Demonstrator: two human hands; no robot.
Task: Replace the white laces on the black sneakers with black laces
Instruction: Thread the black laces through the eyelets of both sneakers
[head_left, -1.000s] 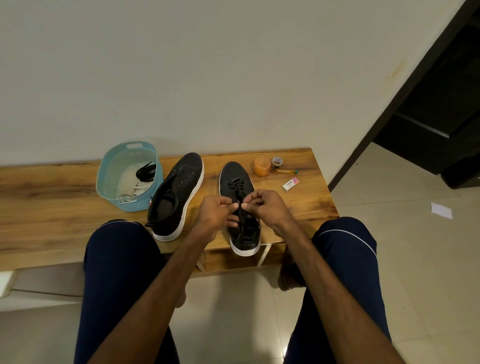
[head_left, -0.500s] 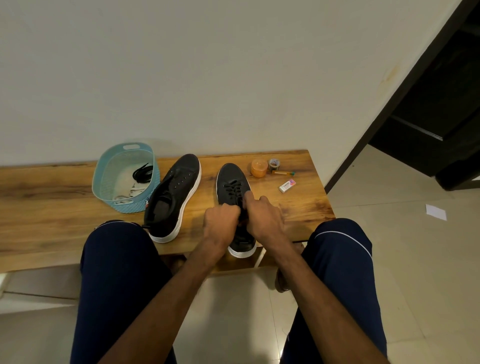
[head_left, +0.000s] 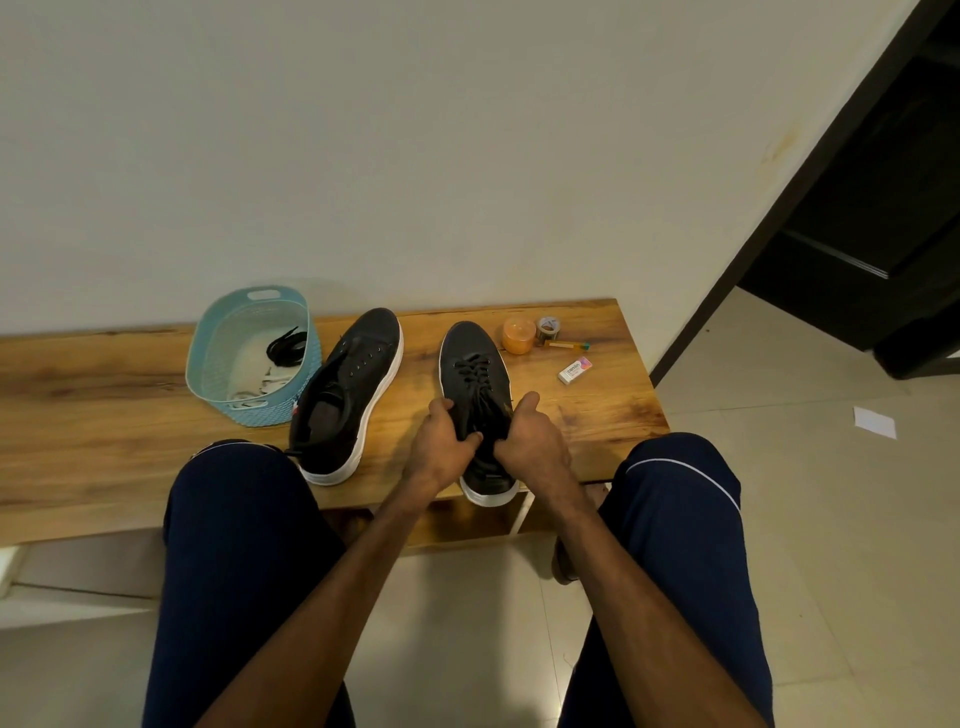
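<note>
Black sneakers (head_left: 475, 384), white soles; teal basket (head_left: 208, 364)

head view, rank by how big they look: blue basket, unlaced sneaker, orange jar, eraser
1. blue basket and unlaced sneaker: about alike, too close to rank
2. orange jar
3. eraser

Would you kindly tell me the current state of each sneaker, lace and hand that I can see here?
Laced sneaker: black lace threaded, held at both sides.
Unlaced sneaker: eyelets empty, lying on the bench.
Spare black lace: coiled in the basket.
White laces: removed, lying in the basket.
Left hand: grips the laced sneaker.
Right hand: grips the laced sneaker.
</note>
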